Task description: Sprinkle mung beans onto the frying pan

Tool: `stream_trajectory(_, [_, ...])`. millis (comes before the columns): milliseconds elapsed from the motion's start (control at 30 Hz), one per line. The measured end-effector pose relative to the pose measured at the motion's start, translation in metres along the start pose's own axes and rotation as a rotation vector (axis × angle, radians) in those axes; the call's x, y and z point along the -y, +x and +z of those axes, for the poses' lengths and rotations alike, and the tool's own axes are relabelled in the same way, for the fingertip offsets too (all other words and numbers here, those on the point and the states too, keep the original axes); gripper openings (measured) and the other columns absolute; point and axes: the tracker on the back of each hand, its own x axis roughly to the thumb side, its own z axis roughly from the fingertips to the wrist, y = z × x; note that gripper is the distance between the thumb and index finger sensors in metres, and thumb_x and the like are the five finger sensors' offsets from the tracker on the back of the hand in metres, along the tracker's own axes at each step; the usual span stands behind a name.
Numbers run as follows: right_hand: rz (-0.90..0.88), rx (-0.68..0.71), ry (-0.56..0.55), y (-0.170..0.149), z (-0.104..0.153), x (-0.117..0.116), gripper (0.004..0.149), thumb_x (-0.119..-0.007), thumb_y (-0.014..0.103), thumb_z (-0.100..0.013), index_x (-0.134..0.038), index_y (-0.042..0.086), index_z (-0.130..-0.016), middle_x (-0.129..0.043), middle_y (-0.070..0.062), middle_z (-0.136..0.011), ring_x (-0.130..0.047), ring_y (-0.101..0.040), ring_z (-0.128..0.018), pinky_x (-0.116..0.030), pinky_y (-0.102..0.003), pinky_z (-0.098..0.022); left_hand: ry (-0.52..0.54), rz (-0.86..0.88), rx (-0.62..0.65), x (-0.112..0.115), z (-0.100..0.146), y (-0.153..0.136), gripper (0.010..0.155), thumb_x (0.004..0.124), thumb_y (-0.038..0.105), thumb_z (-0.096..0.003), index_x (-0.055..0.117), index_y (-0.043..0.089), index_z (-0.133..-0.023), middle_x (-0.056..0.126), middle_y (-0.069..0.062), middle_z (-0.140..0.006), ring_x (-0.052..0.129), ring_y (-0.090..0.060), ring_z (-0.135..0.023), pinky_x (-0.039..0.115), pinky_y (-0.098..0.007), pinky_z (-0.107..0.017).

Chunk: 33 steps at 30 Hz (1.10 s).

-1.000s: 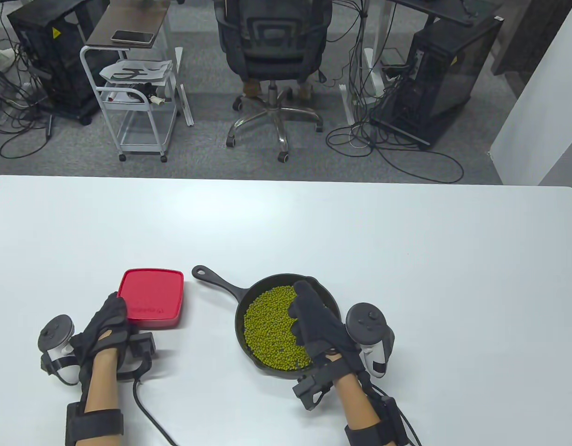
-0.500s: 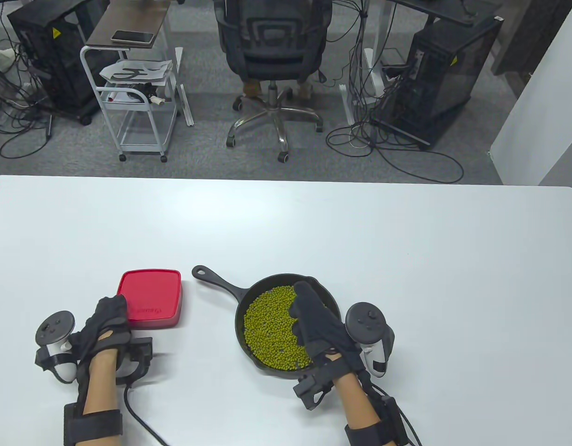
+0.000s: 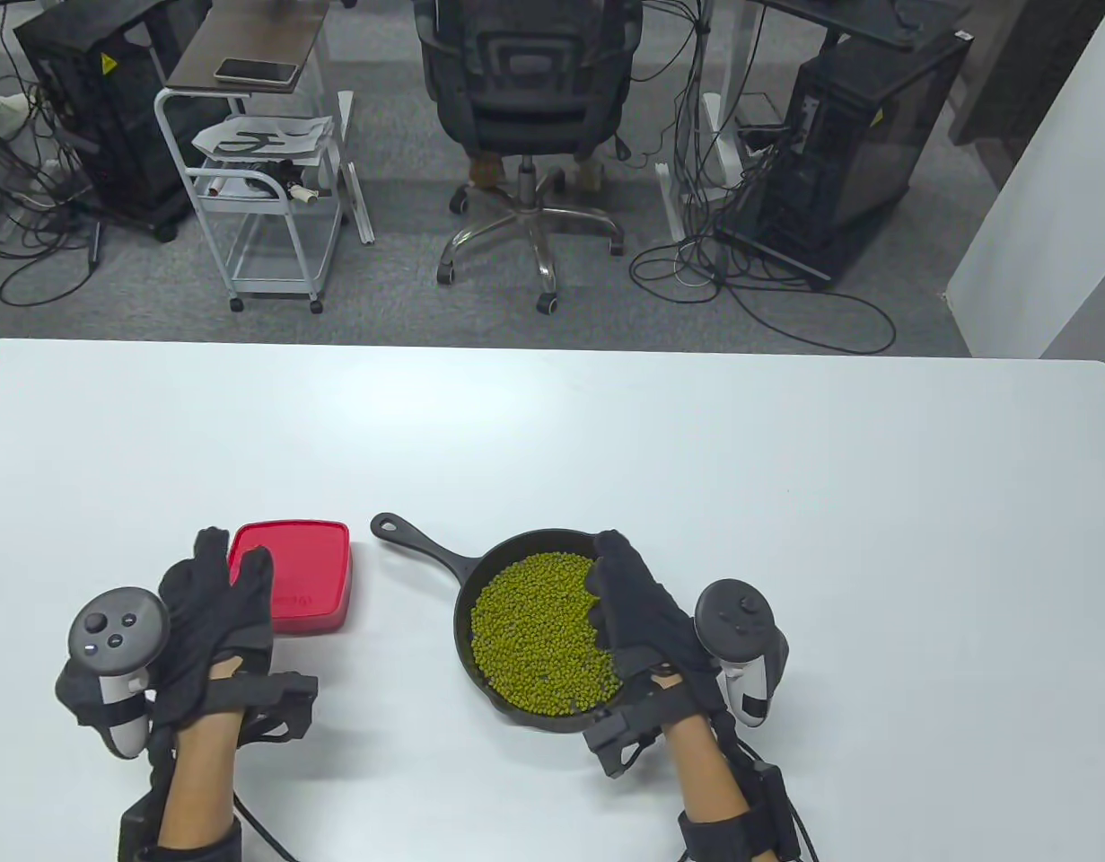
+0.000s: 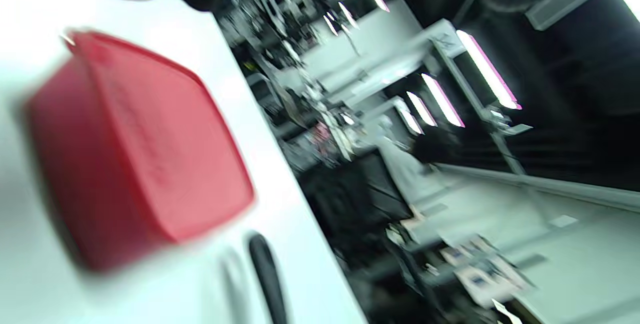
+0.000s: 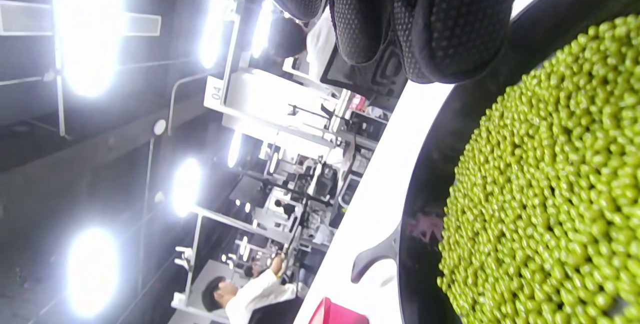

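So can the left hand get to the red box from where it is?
Probably yes. The left hand is right beside the red box, its fingers already over the box's near-left edge, and nothing lies between them.

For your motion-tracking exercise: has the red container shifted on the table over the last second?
Yes, slightly. The red container has moved a little farther from the frying pan handle, and the left hand now overlaps it.

Both my hands are in black fabric gloves, left hand [image 3: 213, 620] and right hand [image 3: 640, 611], with bare forearms behind them. Each has a grey-and-white tracker strapped on, round top with little buttons. Black straps and boxy modules sit at the wrists, black cables trailing off. Up close the right fingertips [image 5: 440, 24] have a dotted texture.
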Motion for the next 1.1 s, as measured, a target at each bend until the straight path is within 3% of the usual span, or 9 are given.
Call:
stream_trajectory(133, [0.042, 0.041, -0.045, 0.007, 0.004, 0.007, 0.072, -0.053, 0.063, -0.06, -0.049, 0.016, -0.114, -0.063, -0.026, -0.108, -0.072, -0.056, -0.081, -0.076, -0.052, -0.052, -0.181, 0.077, 0.123, 0.036, 0.009, 0.029, 0.08, 0.066, 0.07, -0.0467, 0.047, 0.026, -0.111, 0.034, -0.015, -0.111, 0.048, -0.046, -0.095, 0.057, -0.06, -0.064])
stream_trajectory(300, [0.164, 0.133, -0.121, 0.015, 0.008, 0.007, 0.07, -0.054, 0.062, -0.06, -0.049, 0.017, -0.114, -0.06, -0.026, -0.111, -0.068, -0.057, -0.087, -0.073, -0.055, -0.056, -0.288, 0.032, 0.312, 0.077, 0.01, 0.043, 0.08, 0.07, 0.068, -0.0461, 0.05, 0.026, -0.111, 0.036, -0.012, -0.114, 0.04, -0.043, -0.101, 0.05, -0.062, -0.07])
stream_trajectory(367, [0.233, 0.186, -0.17, 0.018, 0.01, 0.005, 0.07, -0.056, 0.062, -0.059, -0.05, 0.019, -0.114, -0.058, -0.025, -0.113, -0.063, -0.057, -0.091, -0.07, -0.058, -0.059, -0.286, -0.062, 0.368, 0.088, 0.012, 0.042, 0.08, 0.072, 0.068, -0.0447, 0.05, 0.029, -0.111, 0.038, -0.007, -0.117, 0.035, -0.039, -0.106, 0.042, -0.061, -0.075])
stream_trajectory(467, [0.424, 0.314, -0.152, 0.023, 0.01, -0.004, 0.071, -0.059, 0.062, -0.058, -0.047, 0.021, -0.115, -0.045, -0.024, -0.119, -0.046, -0.057, -0.1, -0.056, -0.065, -0.067, -0.206, -0.303, 0.454, 0.1, 0.014, 0.036, 0.084, 0.074, 0.074, -0.0413, 0.047, 0.036, -0.112, 0.037, 0.003, -0.121, 0.027, -0.028, -0.112, 0.029, -0.06, -0.079])
stream_trajectory(567, [0.675, 0.386, -0.164, 0.025, 0.013, -0.017, 0.075, -0.061, 0.066, -0.056, -0.042, 0.025, -0.117, -0.032, -0.022, -0.124, -0.032, -0.055, -0.106, -0.045, -0.07, -0.07, -0.152, -0.494, 0.466, 0.106, 0.012, 0.028, 0.095, 0.07, 0.085, -0.0357, 0.034, 0.043, -0.113, 0.028, 0.01, -0.123, 0.016, -0.02, -0.115, 0.019, -0.059, -0.08])
stream_trajectory(667, [0.901, 0.422, -0.135, 0.023, 0.013, -0.03, 0.084, -0.06, 0.074, -0.053, -0.03, 0.032, -0.118, -0.015, -0.019, -0.126, -0.014, -0.053, -0.109, -0.029, -0.075, -0.071, -0.169, -0.532, 0.458, 0.108, 0.009, 0.02, 0.101, 0.068, 0.091, -0.0317, 0.028, 0.046, -0.113, 0.017, 0.014, -0.123, 0.003, -0.016, -0.113, 0.009, -0.058, -0.078])
stream_trajectory(833, [0.958, 0.399, -0.093, 0.018, 0.011, -0.037, 0.089, -0.059, 0.079, -0.05, -0.025, 0.034, -0.119, -0.005, -0.018, -0.125, -0.004, -0.052, -0.108, -0.02, -0.076, -0.07, -0.173, -0.532, 0.463, 0.109, 0.008, 0.016, 0.104, 0.066, 0.095, -0.0298, 0.027, 0.047, -0.113, 0.009, 0.014, -0.123, 0.0, -0.016, -0.112, 0.006, -0.058, -0.077])
stream_trajectory(1100, [0.967, 0.384, -0.095, 0.016, 0.01, -0.036, 0.088, -0.058, 0.079, -0.05, -0.026, 0.034, -0.119, -0.005, -0.02, -0.125, -0.004, -0.052, -0.108, -0.02, -0.076, -0.07, -0.172, -0.524, 0.456, 0.109, 0.006, 0.015, 0.104, 0.064, 0.095, -0.0301, 0.029, 0.045, -0.114, 0.01, 0.012, -0.123, 0.001, -0.018, -0.112, 0.007, -0.058, -0.077])
